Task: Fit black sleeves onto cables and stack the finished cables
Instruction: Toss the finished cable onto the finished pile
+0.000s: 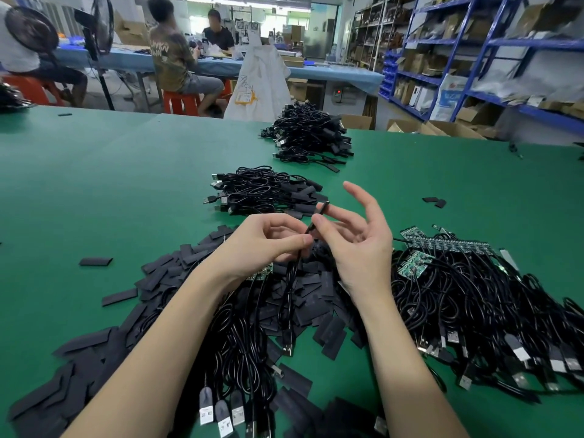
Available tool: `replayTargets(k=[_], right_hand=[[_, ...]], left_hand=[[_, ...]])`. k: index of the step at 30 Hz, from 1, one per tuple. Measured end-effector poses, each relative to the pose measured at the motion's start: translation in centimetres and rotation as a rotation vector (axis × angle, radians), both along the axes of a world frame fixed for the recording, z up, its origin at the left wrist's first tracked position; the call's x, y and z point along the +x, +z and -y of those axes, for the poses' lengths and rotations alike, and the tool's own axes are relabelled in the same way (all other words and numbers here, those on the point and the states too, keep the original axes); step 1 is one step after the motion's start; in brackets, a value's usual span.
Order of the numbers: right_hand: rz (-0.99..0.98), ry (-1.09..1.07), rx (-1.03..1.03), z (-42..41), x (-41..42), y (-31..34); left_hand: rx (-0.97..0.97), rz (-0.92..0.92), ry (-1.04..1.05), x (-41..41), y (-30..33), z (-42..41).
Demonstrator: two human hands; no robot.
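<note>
1. The green table [94, 184] runs wide and bare across the left and middle of the frame; its far edge lies just below the orange stools [181, 101], and its right edge fades off near the blue shelving [474, 58].
2. At centre, the left hand [265, 245] pinches a thin black cable [292, 279] between thumb and fingertip, the other fingers curled in. The right hand [357, 241] pinches a black sleeve [317, 216] between thumb and a finger, its remaining fingers spread wide.
3. Whether the sleeve is already on the cable's end I cannot tell; the fingers cover the join.
4. Loose sleeves [164, 273] are heaped under both forearms, running off the lower left edge. Unfinished cables with green boards [442, 245] crowd the lower right.
5. Two finished stacks sit beyond the hands: the near one [262, 191] just above them, the farther one [311, 134] upper centre.
6. Seated people and a white sack [259, 80] fill the background.
</note>
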State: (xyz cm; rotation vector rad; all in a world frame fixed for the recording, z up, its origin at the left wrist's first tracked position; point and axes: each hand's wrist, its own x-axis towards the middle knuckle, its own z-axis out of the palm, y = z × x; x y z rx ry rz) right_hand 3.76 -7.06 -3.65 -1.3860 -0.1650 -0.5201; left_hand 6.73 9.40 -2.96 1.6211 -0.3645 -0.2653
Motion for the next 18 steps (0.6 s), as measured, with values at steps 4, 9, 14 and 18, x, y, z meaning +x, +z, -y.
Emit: replayTargets(k=[4,9,14,18], right_hand=[[-0.037,-0.004,0.029,0.2,0.3,-0.1],[-0.159,-0.006,0.147,1.3,0.4,0.2],[-0.261,-0.067,0.251,2.7,0.5,0.4],[-0.308,-0.103,0.276,3.5,0.4,0.3]], left_hand=[[0.000,-0.039,-0.055,-0.3,-0.2,0.2],[-0.063,-0.042,0.027,-0.5,0.1,1.4],[0.087,0.256,0.248,0.1,2.1,3.7],[0.518,0.592,0.395,4.0,5.9,4.8]])
